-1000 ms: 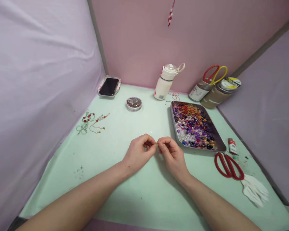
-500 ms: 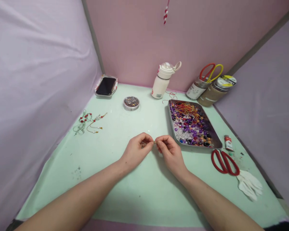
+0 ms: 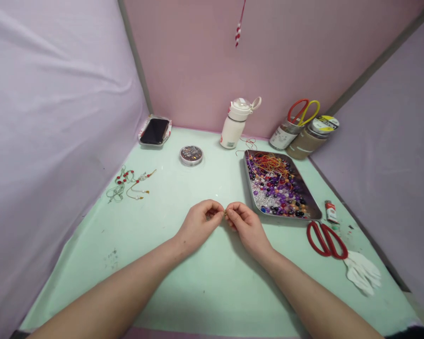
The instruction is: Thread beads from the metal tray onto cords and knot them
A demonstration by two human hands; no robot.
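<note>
My left hand (image 3: 204, 222) and my right hand (image 3: 246, 226) meet over the middle of the table, each pinched at thumb and forefinger. Between the fingertips shows a tiny gold-coloured piece (image 3: 225, 213), mostly covered and too small to name. Both hands seem to grip it, one from each side. To the right of my right hand lies a metal tray (image 3: 318, 207) of mixed purple, clear, black and orange beads (image 3: 279, 197), with a tangle of orange and red cord (image 3: 270, 164) at its far end.
Red-handled scissors (image 3: 327, 240) lie by a white glove (image 3: 363, 273) and a lighter (image 3: 331, 212) at right. Behind stand a bottle (image 3: 232, 125) and jars (image 3: 305, 141). A round case (image 3: 191, 155), a phone (image 3: 154, 131) and beaded cords (image 3: 127, 179) are at left.
My fingertips have drawn closer together, so less of the gold-coloured piece shows. The right fingers are curled in a little more. The whole view has shifted slightly.
</note>
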